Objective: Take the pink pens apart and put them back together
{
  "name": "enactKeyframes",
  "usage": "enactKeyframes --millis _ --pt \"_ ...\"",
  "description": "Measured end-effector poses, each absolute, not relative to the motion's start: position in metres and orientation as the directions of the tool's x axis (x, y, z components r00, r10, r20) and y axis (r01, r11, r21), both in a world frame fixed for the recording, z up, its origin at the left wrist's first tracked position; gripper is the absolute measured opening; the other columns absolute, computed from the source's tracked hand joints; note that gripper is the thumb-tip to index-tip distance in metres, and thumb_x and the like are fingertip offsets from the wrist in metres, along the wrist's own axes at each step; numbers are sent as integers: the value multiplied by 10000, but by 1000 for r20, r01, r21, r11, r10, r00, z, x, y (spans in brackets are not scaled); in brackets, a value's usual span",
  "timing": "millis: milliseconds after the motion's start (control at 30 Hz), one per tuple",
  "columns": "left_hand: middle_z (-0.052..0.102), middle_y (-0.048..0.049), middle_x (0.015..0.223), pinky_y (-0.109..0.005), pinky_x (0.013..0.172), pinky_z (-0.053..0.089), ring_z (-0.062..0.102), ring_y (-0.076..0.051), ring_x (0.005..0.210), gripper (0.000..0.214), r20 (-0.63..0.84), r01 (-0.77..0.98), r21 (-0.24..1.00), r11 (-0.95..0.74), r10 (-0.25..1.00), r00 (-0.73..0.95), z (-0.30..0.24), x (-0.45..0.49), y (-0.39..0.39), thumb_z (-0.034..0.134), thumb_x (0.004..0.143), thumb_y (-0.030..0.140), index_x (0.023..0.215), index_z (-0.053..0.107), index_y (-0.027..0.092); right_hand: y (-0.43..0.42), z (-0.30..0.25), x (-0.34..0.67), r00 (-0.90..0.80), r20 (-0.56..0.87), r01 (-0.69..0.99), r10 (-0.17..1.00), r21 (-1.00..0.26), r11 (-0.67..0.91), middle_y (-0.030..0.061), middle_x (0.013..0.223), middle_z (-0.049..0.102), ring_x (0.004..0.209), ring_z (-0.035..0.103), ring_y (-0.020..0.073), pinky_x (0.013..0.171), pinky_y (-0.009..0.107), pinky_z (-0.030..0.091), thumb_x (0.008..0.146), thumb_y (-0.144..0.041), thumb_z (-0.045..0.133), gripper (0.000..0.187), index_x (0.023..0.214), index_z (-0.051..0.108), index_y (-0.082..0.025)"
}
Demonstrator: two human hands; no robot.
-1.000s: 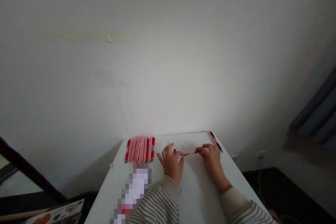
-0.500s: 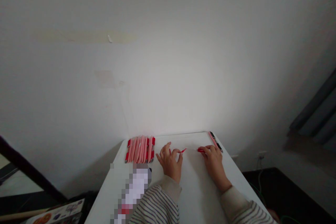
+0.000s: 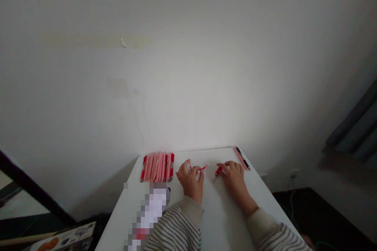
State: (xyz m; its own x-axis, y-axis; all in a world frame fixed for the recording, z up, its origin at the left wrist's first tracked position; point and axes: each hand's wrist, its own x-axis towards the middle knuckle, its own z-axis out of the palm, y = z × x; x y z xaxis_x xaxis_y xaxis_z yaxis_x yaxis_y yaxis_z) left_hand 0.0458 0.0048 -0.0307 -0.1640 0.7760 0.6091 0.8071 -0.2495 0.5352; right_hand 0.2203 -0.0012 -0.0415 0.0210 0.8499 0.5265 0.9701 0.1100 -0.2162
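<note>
Head view: left hand (image 3: 191, 181) pinches a thin red stick (image 3: 203, 168) by its end; right hand (image 3: 235, 177) grips a red cap (image 3: 218, 171), the two apart, low over the table (image 3: 218, 211). Fingertip holds likely suit small parts; pens (image 3: 157, 166) lie packed in a row, probably against rolling.

A white counter (image 3: 224, 219) stands pushed against a plain pale wall (image 3: 188, 86). At its far left corner lies a tight row of pink pens (image 3: 157, 166) with red ends, side by side and pointing toward the wall. At the far right corner two more pens (image 3: 242, 158), one pink and one black, lie together along the edge. A faint yellowish strip (image 3: 97, 40) marks the wall high up on the left. A dark curtain (image 3: 356, 129) hangs at the right, with a wall socket (image 3: 293, 172) low down near it. On the floor at lower left sits a printed box (image 3: 63, 237), beside a dark slanting beam (image 3: 32, 192).
</note>
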Motion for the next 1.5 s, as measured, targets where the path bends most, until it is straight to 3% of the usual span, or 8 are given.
enactKeyframes --millis 200,400,900,1033,1200,1500 --pt "523 -60 1217 -484 984 339 445 -259 1169 122 603 806 539 -243 780 -169 -28 46 3 577 788 256 788 699 261 -6 -37 215 -55 461 951 886 -246 187 14 1005 636 1037 497 228 1021 569 217 888 -326 485 195 989 651 -344" --pt "527 -63 1213 -490 988 340 448 -262 1173 108 592 805 545 -233 787 -173 -29 47 3 594 777 249 789 701 261 -2 -39 216 -53 439 944 897 -272 189 19 1100 650 1107 475 254 1019 657 156 893 -359 464 255 1090 627 -355" --pt "543 -66 1197 -506 972 358 463 -269 1163 95 594 818 528 -231 789 -161 -26 47 3 621 767 269 781 714 278 4 -42 222 -54 439 920 897 -328 216 0 1179 629 1144 443 271 1017 662 163 879 -310 490 259 1091 631 -353" --pt "549 -67 1196 -519 969 358 461 -273 1167 89 584 821 526 -220 795 -161 -24 48 1 635 758 260 777 718 284 9 -50 225 -27 504 901 864 -361 239 18 1158 628 1110 467 264 1008 607 240 875 -317 506 237 1061 649 -342" --pt "540 -63 1213 -542 994 329 439 -279 1188 85 567 816 530 -230 811 -140 -21 49 -2 652 745 250 778 721 287 17 -57 227 -22 639 838 769 -407 362 52 1081 635 1025 520 213 910 404 412 882 -348 511 243 1069 656 -292" --pt "550 -26 1230 -604 1021 285 383 -298 1231 105 548 812 523 -258 832 -89 -19 52 -6 634 764 268 762 724 320 17 -54 221 -81 648 774 757 -437 458 35 1079 633 1031 515 216 898 392 414 874 -337 551 218 1062 663 -340"
